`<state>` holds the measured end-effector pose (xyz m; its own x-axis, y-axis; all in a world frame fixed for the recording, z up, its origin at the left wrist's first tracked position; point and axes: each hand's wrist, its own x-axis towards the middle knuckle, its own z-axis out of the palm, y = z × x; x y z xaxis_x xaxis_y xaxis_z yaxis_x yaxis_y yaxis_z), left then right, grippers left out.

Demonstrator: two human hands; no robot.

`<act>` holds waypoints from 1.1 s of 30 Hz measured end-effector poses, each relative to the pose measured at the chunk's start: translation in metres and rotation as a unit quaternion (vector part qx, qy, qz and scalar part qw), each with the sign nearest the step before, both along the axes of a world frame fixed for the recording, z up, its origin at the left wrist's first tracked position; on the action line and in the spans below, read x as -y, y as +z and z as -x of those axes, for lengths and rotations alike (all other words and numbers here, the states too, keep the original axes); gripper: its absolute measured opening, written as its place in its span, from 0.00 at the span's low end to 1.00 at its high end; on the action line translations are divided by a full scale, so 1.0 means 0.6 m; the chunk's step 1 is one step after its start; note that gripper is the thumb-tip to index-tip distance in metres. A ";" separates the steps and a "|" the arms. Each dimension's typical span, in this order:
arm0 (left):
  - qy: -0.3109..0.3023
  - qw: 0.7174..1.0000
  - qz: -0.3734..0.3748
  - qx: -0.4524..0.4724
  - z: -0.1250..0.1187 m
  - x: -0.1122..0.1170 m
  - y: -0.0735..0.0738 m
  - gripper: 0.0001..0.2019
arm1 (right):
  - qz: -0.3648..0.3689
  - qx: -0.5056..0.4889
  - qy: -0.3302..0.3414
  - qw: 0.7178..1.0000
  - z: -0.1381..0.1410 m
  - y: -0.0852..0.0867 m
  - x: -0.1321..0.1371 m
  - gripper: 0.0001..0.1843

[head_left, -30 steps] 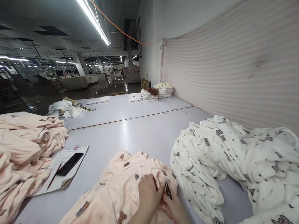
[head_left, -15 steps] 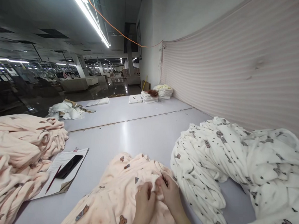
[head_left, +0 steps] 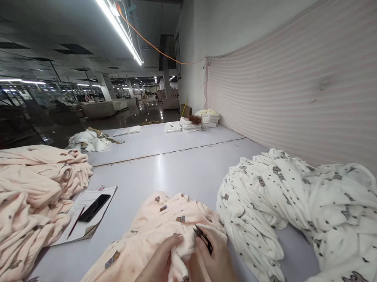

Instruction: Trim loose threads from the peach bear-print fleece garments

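Observation:
In front of me a pink fleece garment piece [head_left: 146, 240], printed with small bears, lies bunched on the table. My left hand [head_left: 160, 260] is closed on a raised fold of it, thumb on top. Black thread snips [head_left: 204, 238] sit in my right hand [head_left: 217, 257], their pointed blades angled up and left beside the fold. The blade tips are close to the fabric; whether they touch it I cannot tell. Some fingers of both hands are hidden by cloth.
White printed fleece [head_left: 257, 196] is heaped on the right, more pink fleece [head_left: 35, 178] on the left. A phone [head_left: 94, 207] and a pencil [head_left: 75, 222] lie on a clipboard [head_left: 106, 219]. Stacked white cloths [head_left: 190, 124] and white scraps [head_left: 92, 139] stand along the table's far side.
My left hand has moved down and left, drawing a fold of the pink fleece up between the hands. The snips in my right hand now show more fully, and the view has shifted slightly.

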<state>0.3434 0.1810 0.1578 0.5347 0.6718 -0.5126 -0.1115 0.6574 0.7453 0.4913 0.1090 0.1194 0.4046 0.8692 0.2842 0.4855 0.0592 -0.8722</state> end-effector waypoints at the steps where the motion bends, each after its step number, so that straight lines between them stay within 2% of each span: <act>1: -0.009 1.000 -0.024 -0.005 0.002 0.002 0.005 0.10 | -0.005 -0.024 0.006 1.000 -0.001 0.002 -0.002 0.14; 4: -0.034 0.994 -0.099 -0.023 0.005 0.006 0.018 0.07 | -0.011 -0.063 0.032 0.997 0.003 0.016 -0.009 0.14; 7: -0.042 0.992 -0.113 -0.022 0.007 0.008 0.021 0.05 | -0.006 -0.057 0.036 0.998 0.016 0.033 -0.013 0.05; 10: -0.026 0.996 -0.082 -0.001 0.019 0.005 0.013 0.05 | -0.028 -0.115 0.012 0.993 0.027 0.042 -0.009 0.09; 13: -0.009 0.999 -0.034 0.032 0.037 0.002 0.002 0.08 | -0.027 -0.123 0.001 0.992 0.027 0.029 0.007 0.11; 19: -0.002 0.994 0.000 0.111 0.051 0.012 -0.003 0.05 | 0.055 -0.100 0.035 0.993 0.028 -0.025 0.029 0.14; 21: -0.007 0.991 0.012 0.133 0.049 0.016 -0.003 0.05 | 0.050 -0.095 0.028 0.994 0.036 -0.026 0.024 0.13; 25: -0.012 0.989 0.015 0.144 0.049 0.021 0.005 0.05 | 0.049 -0.096 0.027 0.994 0.046 -0.005 0.013 0.13; 27: -0.041 0.993 -0.018 0.109 0.052 0.023 0.014 0.06 | 0.052 -0.093 0.020 0.994 0.044 0.002 0.014 0.13; 28: -0.061 0.994 -0.066 0.058 0.055 0.023 0.019 0.06 | 0.051 -0.084 0.004 0.995 0.042 0.004 0.017 0.14; 29: -0.074 0.987 -0.145 -0.014 0.058 0.022 0.024 0.05 | 0.047 -0.074 -0.021 0.996 0.038 0.004 0.019 0.14; 30: -0.074 0.960 -0.251 -0.099 0.061 0.021 0.028 0.04 | 0.042 -0.064 -0.042 0.996 0.035 0.004 0.022 0.16; 31: -0.057 0.911 -0.365 -0.182 0.065 0.019 0.030 0.03 | 0.039 -0.054 -0.051 0.996 0.032 0.005 0.024 0.18; 32: -0.023 0.851 -0.462 -0.248 0.069 0.016 0.030 0.04 | 0.040 -0.047 -0.042 0.997 0.031 0.007 0.026 0.19; 33: 0.018 0.801 -0.525 -0.288 0.074 0.014 0.028 0.04 | 0.043 -0.047 -0.018 0.998 0.030 0.010 0.027 0.18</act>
<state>0.2992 0.1725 0.1745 0.3823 0.9043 0.1899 0.4452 -0.3603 0.8197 0.4733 0.0928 0.1255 0.4566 0.8733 0.1697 0.4023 -0.0326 -0.9149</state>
